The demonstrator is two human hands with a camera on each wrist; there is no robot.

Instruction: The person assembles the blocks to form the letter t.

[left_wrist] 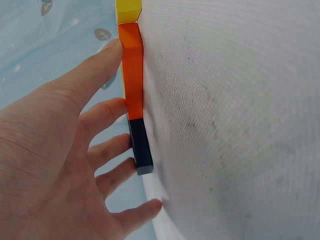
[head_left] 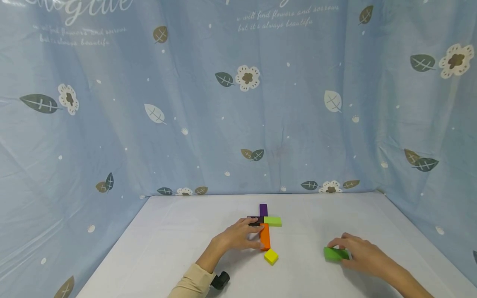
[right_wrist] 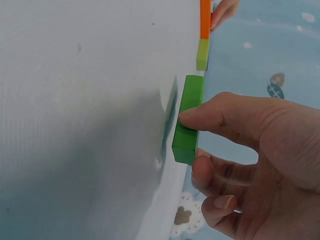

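In the head view, my left hand [head_left: 238, 236] rests against an orange block [head_left: 265, 238] and a black block [head_left: 261, 220]. Its thumb and index finger touch the orange one in the left wrist view, and other fingers lie along the black block, partly hidden from above. My right hand [head_left: 367, 255] pinches a green block [head_left: 331, 254] between thumb and fingers, well to the right. In the right wrist view the green block [right_wrist: 189, 102] looks tilted above its shadow. A yellow block [head_left: 271, 257] stands at the orange block's near end.
Beyond the orange block lie a light green block [head_left: 273, 222] and a purple block [head_left: 263, 210], forming a cross with the black one. A black cylindrical object [head_left: 220, 280] is by the left sleeve. Behind the white table [head_left: 179, 223] hangs a blue patterned curtain [head_left: 201, 82].
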